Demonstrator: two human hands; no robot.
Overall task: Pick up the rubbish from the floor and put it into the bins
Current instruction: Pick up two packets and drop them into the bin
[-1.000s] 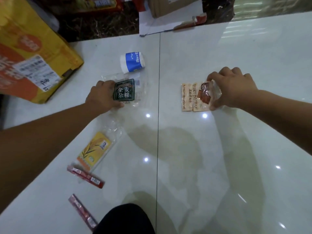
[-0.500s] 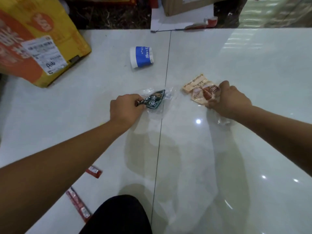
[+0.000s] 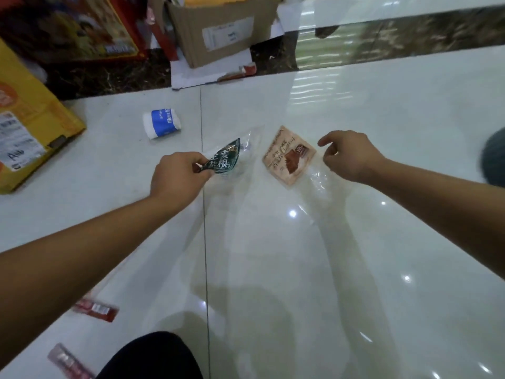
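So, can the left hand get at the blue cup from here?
Probably yes: the cup lies on open floor just beyond the left hand, nothing between them. But that hand grips the green wrapper, so grasping may be awkward.

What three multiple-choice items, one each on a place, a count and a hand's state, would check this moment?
1. Where is the blue-and-white cup?
A. Inside a cardboard box
B. On its side on the floor, left of the tile seam
C. In the right hand

2. How many red sachets lie on the floor at lower left?
A. Two
B. Four
C. None

3. What is the left hand doing?
A. Lying flat on the floor
B. Gripping the green wrapper
C. Holding the cup

Key: 1 B, the cup lies tipped over on the tile beyond the left hand. 2 A, one sachet lies near the forearm and another nearer the camera. 3 B, its fingers curl round the green wrapper, beside the tan wrapper.
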